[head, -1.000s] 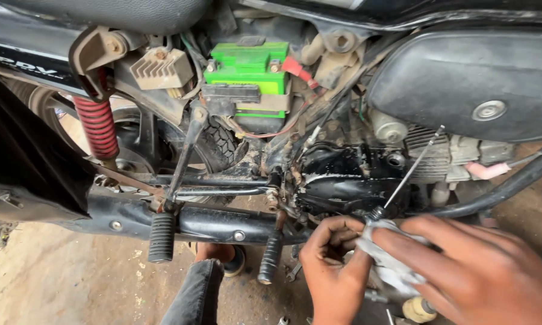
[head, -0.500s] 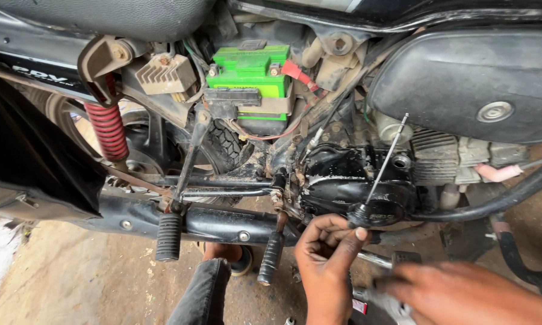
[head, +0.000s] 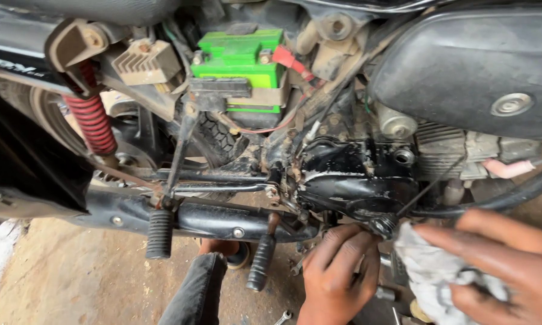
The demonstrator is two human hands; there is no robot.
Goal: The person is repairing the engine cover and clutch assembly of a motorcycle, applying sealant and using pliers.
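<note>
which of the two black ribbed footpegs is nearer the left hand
The right-hand footpeg, hanging just beside the left hand. The other footpeg sits further left along the black frame, well away from the hand.

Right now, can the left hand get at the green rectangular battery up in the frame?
Probably yes: the left hand sits low under the black engine casing, but the green rectangular battery faces outward, uncovered apart from a dark bracket across its lower edge.
</note>
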